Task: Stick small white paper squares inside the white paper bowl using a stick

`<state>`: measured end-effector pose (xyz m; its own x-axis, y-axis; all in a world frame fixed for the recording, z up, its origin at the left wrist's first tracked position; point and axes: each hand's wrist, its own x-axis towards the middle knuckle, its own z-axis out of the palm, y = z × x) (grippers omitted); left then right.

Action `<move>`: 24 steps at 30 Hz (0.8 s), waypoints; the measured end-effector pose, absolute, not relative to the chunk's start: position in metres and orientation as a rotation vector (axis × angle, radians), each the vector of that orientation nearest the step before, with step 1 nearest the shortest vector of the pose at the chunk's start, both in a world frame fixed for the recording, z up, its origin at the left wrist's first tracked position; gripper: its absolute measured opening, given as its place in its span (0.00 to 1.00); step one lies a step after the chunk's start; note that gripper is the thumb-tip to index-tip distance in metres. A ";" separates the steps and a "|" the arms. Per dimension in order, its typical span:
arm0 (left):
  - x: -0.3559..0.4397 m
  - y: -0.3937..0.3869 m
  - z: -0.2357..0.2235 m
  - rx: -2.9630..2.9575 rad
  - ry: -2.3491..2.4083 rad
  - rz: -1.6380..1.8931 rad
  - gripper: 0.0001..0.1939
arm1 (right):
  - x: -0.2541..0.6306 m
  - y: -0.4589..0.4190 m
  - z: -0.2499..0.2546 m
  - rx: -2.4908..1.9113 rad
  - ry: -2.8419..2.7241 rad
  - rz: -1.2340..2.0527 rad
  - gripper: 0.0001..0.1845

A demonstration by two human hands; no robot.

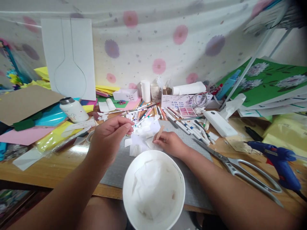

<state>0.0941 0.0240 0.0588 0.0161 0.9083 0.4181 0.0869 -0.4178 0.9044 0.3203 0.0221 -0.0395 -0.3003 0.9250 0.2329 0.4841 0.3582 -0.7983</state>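
Observation:
My right hand (170, 143) grips a flat wooden craft stick (159, 131), held upright between the thumb and fingers. Its fingertips are down at several white paper scraps (137, 140) on the grey cutting mat (115, 172). Raised to the left of the scraps, my left hand (107, 135) is closed in a pinch; whatever it holds, if anything, is too small to make out. A white tub (127, 195) with crumpled white paper (153, 183) inside stands in front of me, at the near edge of the table.
Large scissors (225, 158) and a blue glue gun (275, 153) lie on the right. Many markers (189, 126) are strewn behind the mat. A white bottle (74, 110) leans among coloured sheets on the left. A white board (69, 57) with a drawn flask outline stands behind.

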 end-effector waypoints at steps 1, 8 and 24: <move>0.094 0.024 0.059 1.600 1.047 1.467 0.03 | 0.322 0.023 -0.040 -1.213 -1.871 0.821 0.16; 0.091 0.023 0.054 1.829 1.050 1.228 0.07 | 0.325 0.017 -0.020 -0.959 -1.430 0.956 0.14; 0.105 0.004 0.068 2.329 0.691 1.091 0.10 | 0.295 -0.027 0.029 -0.595 -1.005 1.298 0.16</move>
<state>0.1047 0.0041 0.0681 0.5559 0.6169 0.5571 0.2399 -0.7607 0.6031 0.2954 -0.0267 0.0294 -0.0382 0.9623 0.2693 -0.5017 0.2146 -0.8380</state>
